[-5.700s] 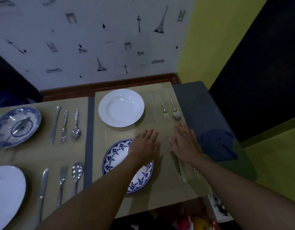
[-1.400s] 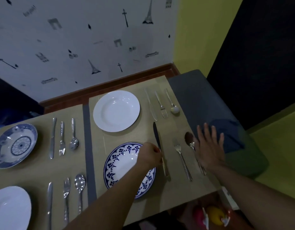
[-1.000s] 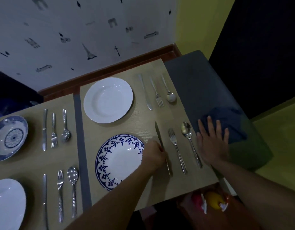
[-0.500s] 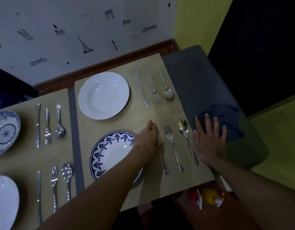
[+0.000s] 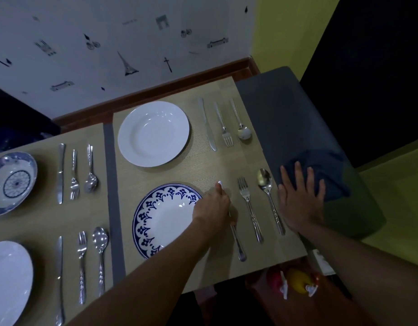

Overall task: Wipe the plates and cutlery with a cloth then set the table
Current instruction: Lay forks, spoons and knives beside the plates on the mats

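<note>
A blue-patterned plate (image 5: 165, 217) lies on the near right placemat (image 5: 179, 175). To its right lie a knife (image 5: 238, 243), a fork (image 5: 250, 208) and a spoon (image 5: 269, 198), side by side. My left hand (image 5: 212, 205) rests on the knife's upper part, a finger stretched along the hidden blade; only the handle shows. My right hand (image 5: 299, 201) lies flat with fingers spread at the mat's right edge, fingertips on a dark blue cloth (image 5: 328, 177).
A white plate (image 5: 153, 134) with knife (image 5: 208, 125), fork (image 5: 223, 124) and spoon (image 5: 241, 123) sits behind. The left mat holds a blue bowl (image 5: 10, 182), a white plate (image 5: 7, 278) and two cutlery sets. A grey seat (image 5: 285, 114) adjoins the table on the right; toys (image 5: 297, 281) lie below.
My left hand has uncurled from the knife and now lies stretched along it; the knife lies straighter, parallel to the fork. My right hand has stayed by the cloth.
</note>
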